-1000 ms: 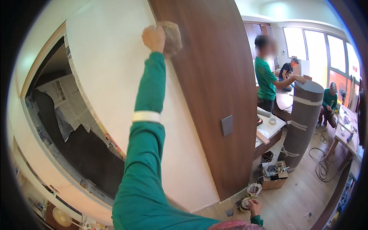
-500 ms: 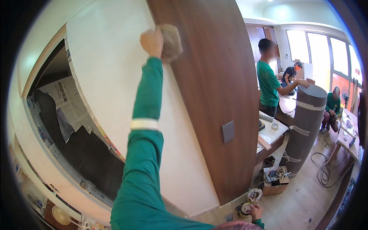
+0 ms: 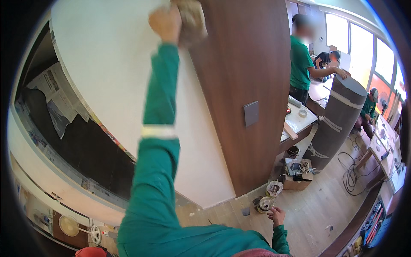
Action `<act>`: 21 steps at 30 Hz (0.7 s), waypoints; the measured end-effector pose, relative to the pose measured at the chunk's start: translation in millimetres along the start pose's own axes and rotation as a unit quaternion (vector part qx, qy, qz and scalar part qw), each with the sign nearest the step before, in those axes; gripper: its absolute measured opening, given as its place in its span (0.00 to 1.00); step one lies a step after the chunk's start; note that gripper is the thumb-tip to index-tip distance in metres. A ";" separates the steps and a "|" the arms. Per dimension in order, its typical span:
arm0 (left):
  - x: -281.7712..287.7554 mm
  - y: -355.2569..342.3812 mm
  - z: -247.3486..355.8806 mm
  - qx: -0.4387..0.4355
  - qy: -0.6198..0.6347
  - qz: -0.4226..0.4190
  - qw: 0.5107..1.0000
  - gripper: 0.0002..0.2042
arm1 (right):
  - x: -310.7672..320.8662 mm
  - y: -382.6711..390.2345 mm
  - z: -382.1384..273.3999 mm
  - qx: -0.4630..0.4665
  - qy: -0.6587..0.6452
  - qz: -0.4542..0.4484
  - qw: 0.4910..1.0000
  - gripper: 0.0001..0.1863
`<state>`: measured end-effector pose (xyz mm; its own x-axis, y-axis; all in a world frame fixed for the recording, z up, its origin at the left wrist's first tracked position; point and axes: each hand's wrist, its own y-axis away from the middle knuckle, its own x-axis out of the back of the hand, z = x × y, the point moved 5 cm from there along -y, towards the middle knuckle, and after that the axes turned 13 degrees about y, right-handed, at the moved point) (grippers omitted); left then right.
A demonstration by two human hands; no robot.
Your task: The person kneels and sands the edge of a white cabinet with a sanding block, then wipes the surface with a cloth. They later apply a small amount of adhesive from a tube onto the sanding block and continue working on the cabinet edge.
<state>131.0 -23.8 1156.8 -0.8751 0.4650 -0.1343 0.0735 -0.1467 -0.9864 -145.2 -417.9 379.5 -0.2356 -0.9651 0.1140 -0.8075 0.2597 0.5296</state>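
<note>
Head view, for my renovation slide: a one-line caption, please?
Left hand presses a tan sanding block where the white wall meets the brown wood panel.

Green sleeve (image 3: 156,141) with one pale band around it, running up to the left hand (image 3: 165,22). Tan, mottled sanding block (image 3: 192,19) in that hand. White wall (image 3: 115,64) behind, plain and unpatterned. Dark brown wood-grain panel (image 3: 244,55) beside it, carrying a flat grey square plate (image 3: 251,113). Black recess (image 3: 72,141) lower left, hung with grey-and-white printed newspaper (image 3: 53,96). Light wooden plank floor (image 3: 321,210) with black cable coils (image 3: 351,175). Dark grey cylinder (image 3: 338,120) wrapped in pale tape stripes. Green shirt (image 3: 300,62) on a person standing nearby. White counter (image 3: 299,122) top. Brown cardboard box (image 3: 297,177). White fan (image 3: 70,225) lower left.
</note>
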 end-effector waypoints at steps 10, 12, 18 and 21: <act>56.9 333.1 8.4 0.153 0.115 0.000 0.981 0.08 | 29.5 18.3 10.7 -0.017 0.028 0.024 0.999 0.14; 43.3 265.3 16.2 0.120 0.092 0.015 0.988 0.09 | 30.3 14.9 6.3 -0.010 0.023 0.028 0.999 0.15; 1.2 69.3 2.4 0.039 0.011 0.081 0.996 0.16 | 39.0 18.5 20.7 -0.022 0.036 0.039 0.998 0.15; 5.7 97.1 5.3 0.074 0.030 -0.004 0.997 0.18 | 41.6 32.4 19.4 -0.036 0.036 0.053 0.997 0.15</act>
<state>130.6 -40.0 1060.8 -0.8453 0.5168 -0.1355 -0.0097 -0.2684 -0.9633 -191.6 -449.0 385.1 -0.2759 -0.9328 0.2317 -0.7385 0.3601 0.5700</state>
